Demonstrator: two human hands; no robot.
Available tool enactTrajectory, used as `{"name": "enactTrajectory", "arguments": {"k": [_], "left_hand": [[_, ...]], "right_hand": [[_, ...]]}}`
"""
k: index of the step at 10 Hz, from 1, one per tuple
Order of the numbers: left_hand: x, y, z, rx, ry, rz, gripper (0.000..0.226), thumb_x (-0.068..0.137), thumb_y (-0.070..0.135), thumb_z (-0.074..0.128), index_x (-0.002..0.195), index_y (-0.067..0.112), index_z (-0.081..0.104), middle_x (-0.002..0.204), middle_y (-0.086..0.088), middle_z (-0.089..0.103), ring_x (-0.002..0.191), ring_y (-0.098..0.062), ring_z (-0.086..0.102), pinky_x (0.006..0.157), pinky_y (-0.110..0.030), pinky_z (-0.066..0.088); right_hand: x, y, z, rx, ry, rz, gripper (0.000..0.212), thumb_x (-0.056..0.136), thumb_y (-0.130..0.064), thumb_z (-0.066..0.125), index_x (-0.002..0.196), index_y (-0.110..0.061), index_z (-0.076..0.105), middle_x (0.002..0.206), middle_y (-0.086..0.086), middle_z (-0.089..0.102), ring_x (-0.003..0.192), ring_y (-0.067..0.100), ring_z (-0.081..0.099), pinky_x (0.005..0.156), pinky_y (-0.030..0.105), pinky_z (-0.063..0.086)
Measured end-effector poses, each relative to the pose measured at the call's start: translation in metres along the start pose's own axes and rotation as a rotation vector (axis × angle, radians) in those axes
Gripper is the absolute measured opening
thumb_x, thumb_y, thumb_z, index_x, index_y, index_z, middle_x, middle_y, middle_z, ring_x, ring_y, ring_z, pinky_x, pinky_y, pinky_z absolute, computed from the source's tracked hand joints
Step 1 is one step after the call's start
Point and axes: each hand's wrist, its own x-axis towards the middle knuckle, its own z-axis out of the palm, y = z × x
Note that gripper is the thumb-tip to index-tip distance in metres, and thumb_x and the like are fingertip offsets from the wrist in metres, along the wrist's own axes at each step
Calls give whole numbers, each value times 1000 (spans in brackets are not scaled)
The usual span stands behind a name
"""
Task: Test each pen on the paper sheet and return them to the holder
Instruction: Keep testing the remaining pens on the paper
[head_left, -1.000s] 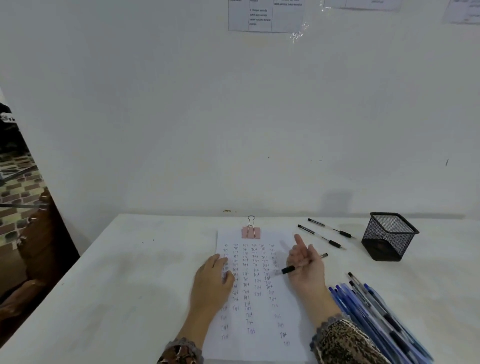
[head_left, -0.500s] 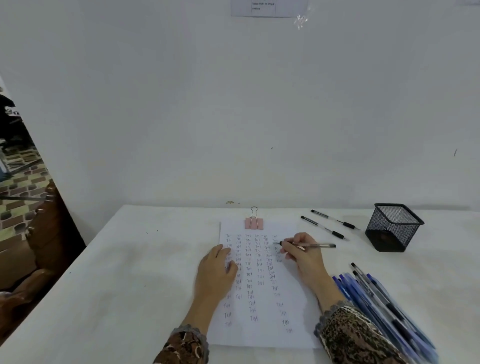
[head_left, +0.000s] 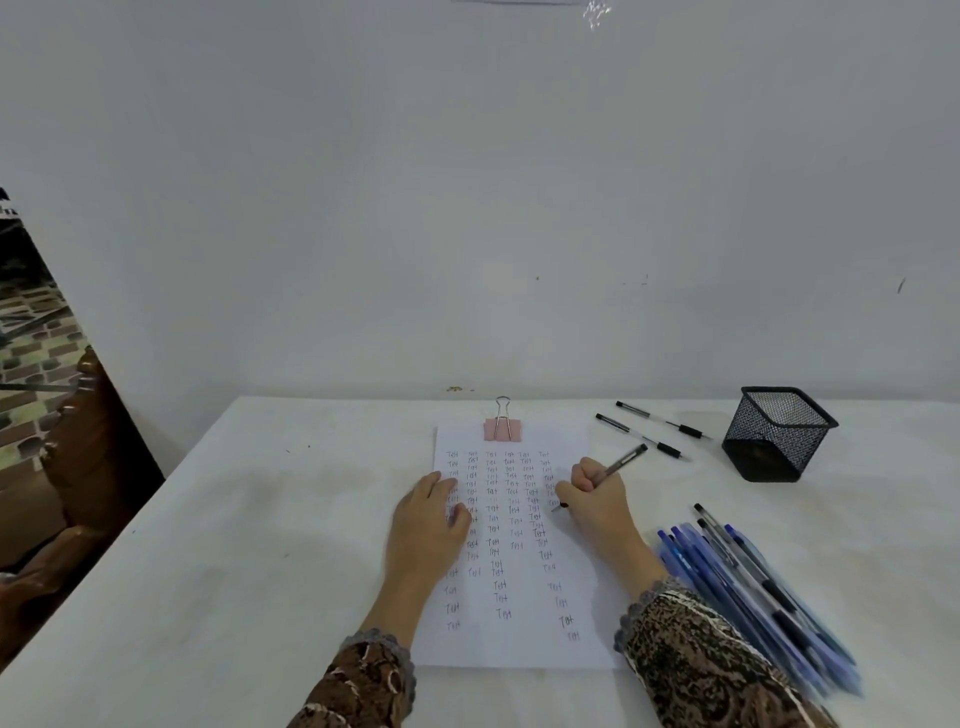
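Her right hand (head_left: 597, 499) grips a pen (head_left: 615, 467), tip on the paper sheet (head_left: 511, 639); her left hand (head_left: 428, 519) lies flat, fingers relaxed, holding nothing, on the sheet's left edge.

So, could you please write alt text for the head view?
A right hand writes with a pen on a paper sheet held flat by the left hand; a mesh holder and loose pens lie to the right.

Blue pens (head_left: 727, 582) blurred — sleeves (head_left: 701, 660) cut off below, scribbles (head_left: 511, 491) unreadable
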Motion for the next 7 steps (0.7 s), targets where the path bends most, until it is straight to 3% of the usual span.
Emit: {"name": "enactTrajectory", "arguments": {"k": [3,7], "left_hand": [[-2,0,-3,-4,-16,9,44,93,27,45,136,16,44,148,1,34,134,-15,32,112,-27,22],[-2,2,-4,-9,-1,16,44,93,25,46,136,14,45,147,-1,36,134,-15,33,112,-26,23]], "right_hand": [[-7,-8,3,-75,17,-44,51,70,22,48,55,-18,21,58,-3,21,45,4,17,45,13,19],[-7,-11,1,-95,25,-34,50,70,21,48,55,-18,21,46,-14,19,43,3,16,43,13,18]]}}
